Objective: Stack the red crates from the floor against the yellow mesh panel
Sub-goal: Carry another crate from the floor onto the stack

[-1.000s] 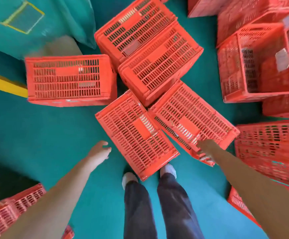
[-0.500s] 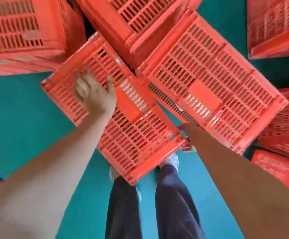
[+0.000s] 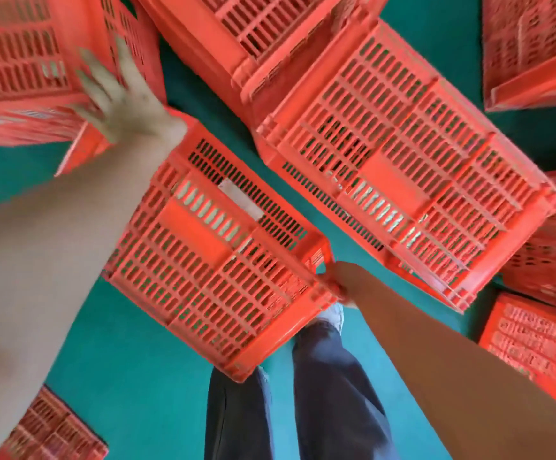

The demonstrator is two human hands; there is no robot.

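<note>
The near crate (image 3: 216, 260) is moulded red plastic, its slotted lattice hard and smooth with a dull satin sheen. A matt white label (image 3: 240, 198), paper by the look of it, lies flat on its ribs. The right crate (image 3: 402, 154) is the same plastic, with pale scuffed patches along its middle slots. The floor (image 3: 120, 403) has a smooth, matt teal coating. The trousers (image 3: 336, 410) are dark grey cloth, soft and matt. The shoe (image 3: 334, 316) is white, its material unclear.
</note>
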